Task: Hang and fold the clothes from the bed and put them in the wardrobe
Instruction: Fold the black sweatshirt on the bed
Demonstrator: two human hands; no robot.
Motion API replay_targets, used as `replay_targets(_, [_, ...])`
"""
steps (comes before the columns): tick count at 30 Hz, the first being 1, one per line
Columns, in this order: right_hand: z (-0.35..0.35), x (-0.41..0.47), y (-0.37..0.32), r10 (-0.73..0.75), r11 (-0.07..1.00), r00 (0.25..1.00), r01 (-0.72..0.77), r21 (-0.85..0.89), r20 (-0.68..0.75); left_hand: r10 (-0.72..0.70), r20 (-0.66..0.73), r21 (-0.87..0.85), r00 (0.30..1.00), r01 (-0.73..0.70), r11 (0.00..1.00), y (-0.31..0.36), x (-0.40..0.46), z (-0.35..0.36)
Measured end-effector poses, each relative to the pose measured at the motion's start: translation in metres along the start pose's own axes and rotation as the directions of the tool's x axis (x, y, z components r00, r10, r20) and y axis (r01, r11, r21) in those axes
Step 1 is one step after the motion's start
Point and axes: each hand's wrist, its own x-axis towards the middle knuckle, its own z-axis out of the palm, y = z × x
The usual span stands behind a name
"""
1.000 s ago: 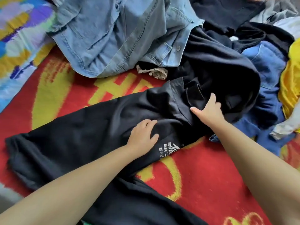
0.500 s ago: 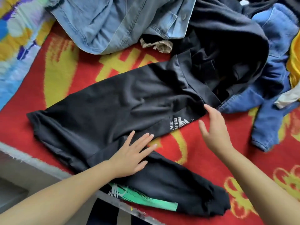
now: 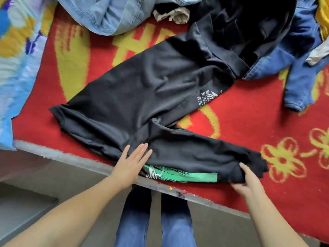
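A pair of black track pants (image 3: 142, 90) with white lettering and a green stripe lies spread across the red bed cover (image 3: 249, 125). One leg runs along the bed's front edge. My left hand (image 3: 130, 162) lies flat with straight fingers on that leg near its upper end. My right hand (image 3: 246, 179) grips the cuff end of the same leg, fingers over the fabric and thumb under it.
A light denim garment (image 3: 110, 13) is heaped at the back. A darker blue denim piece (image 3: 299, 68) and other dark clothes lie at the right. A small beige item (image 3: 170, 16) sits between them. A colourful blanket (image 3: 16, 50) covers the left. The bed's grey edge (image 3: 71, 158) runs in front of my legs.
The view has pulled back toward the bed's edge. Both hands moved down from the pants' waist area to the near leg; my right hand took hold of the cuff.
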Motion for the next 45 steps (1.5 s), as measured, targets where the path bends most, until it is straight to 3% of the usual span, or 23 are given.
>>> replay_targets(3, [0.036,-0.045,-0.039,-0.045,0.999,0.986,0.045,-0.001,0.161,0.058,-0.004,-0.067,0.998,-0.058,0.996,-0.01,-0.003,0.001])
replay_targets(6, [0.096,-0.104,-0.089,-0.215,0.976,0.935,0.196,0.094,0.282,-0.007,-0.095,-0.392,0.995,-0.031,0.92,-0.013,0.002,-0.015])
replay_targets(8, [0.145,-0.131,-0.113,-0.308,0.947,0.884,0.25,0.202,0.351,-0.231,-0.086,-0.731,0.969,0.096,0.675,-0.018,0.01,-0.037])
replay_targets(10, [0.197,-0.151,-0.122,-0.37,0.923,0.837,0.283,0.261,0.402,-0.391,0.001,-0.91,0.921,0.163,0.381,-0.037,0.019,-0.06])
replay_targets(11, [0.219,-0.155,-0.124,-0.388,0.914,0.822,0.283,0.292,0.417,-0.423,0.034,-0.946,0.906,0.166,0.279,-0.049,0.022,-0.066])
replay_targets(13, [0.256,-0.156,-0.119,-0.41,0.909,0.777,0.306,0.282,0.479,-0.435,0.097,-0.979,0.895,0.166,0.122,-0.075,0.022,-0.071])
replay_targets(15, [0.277,-0.159,-0.097,-0.414,0.865,0.684,0.501,0.025,0.6,-0.51,0.122,-0.976,0.851,0.195,0.092,-0.096,0.016,-0.072])
replay_targets(16, [0.281,-0.159,-0.077,-0.416,0.742,0.617,0.655,-0.142,0.668,-0.579,0.108,-0.97,0.808,0.212,0.116,-0.107,0.013,-0.067])
replay_targets(17, [0.28,-0.156,-0.05,-0.419,0.526,0.544,0.798,-0.294,0.727,-0.648,0.068,-0.962,0.759,0.221,0.158,-0.117,0.008,-0.064])
replay_targets(18, [0.275,-0.15,-0.02,-0.409,0.243,0.442,0.896,-0.371,0.798,-0.702,0.003,-0.945,0.712,0.232,0.231,-0.127,0.003,-0.061])
replay_targets(20, [0.25,-0.133,0.056,-0.197,-0.244,0.259,0.921,-0.303,0.946,-0.762,-0.113,-0.87,0.637,0.308,0.386,-0.153,-0.003,-0.054])
replay_targets(22, [0.218,-0.121,0.132,0.077,-0.584,0.22,0.8,-0.135,0.972,-0.776,-0.109,-0.763,0.621,0.448,0.466,-0.181,-0.003,-0.046])
replay_targets(24, [0.205,-0.107,0.18,0.173,-0.75,0.274,0.66,-0.055,0.946,-0.746,-0.004,-0.679,0.666,0.546,0.491,-0.207,0.001,-0.042])
replay_targets(27, [0.22,-0.095,0.207,0.106,-0.802,0.333,0.586,-0.118,0.937,-0.634,0.154,-0.6,0.758,0.581,0.549,-0.243,0.01,-0.038])
replay_targets(30, [0.237,-0.09,0.217,0.036,-0.825,0.334,0.542,-0.161,0.942,-0.597,0.151,-0.514,0.788,0.579,0.634,-0.268,0.022,-0.041])
replay_targets(32, [0.238,-0.087,0.218,0.018,-0.839,0.33,0.518,-0.165,0.944,-0.551,0.158,-0.557,0.819,0.535,0.635,-0.268,0.027,-0.046])
replay_targets(34, [0.233,-0.083,0.214,-0.016,-0.834,0.308,0.52,-0.183,0.951,-0.445,0.217,-0.719,0.869,0.451,0.529,-0.255,0.026,-0.053])
replay_targets(36, [0.232,-0.082,0.207,-0.086,-0.807,0.301,0.539,-0.244,0.95,-0.337,0.296,-0.864,0.894,0.401,0.305,-0.242,0.017,-0.067])
replay_targets(39, [0.235,-0.092,0.21,-0.175,-0.778,0.349,0.524,-0.346,0.921,-0.166,0.377,-0.923,0.911,0.384,0.014,-0.235,-0.006,-0.094])
replay_targets(42, [0.24,-0.103,0.217,-0.213,-0.757,0.358,0.528,-0.386,0.909,-0.101,0.418,-0.908,0.903,0.413,-0.062,-0.241,-0.029,-0.117])
replay_targets(45, [0.235,-0.11,0.212,-0.107,-0.763,0.325,0.578,-0.287,0.94,-0.109,0.457,-0.889,0.883,0.455,-0.043,-0.249,-0.048,-0.126])
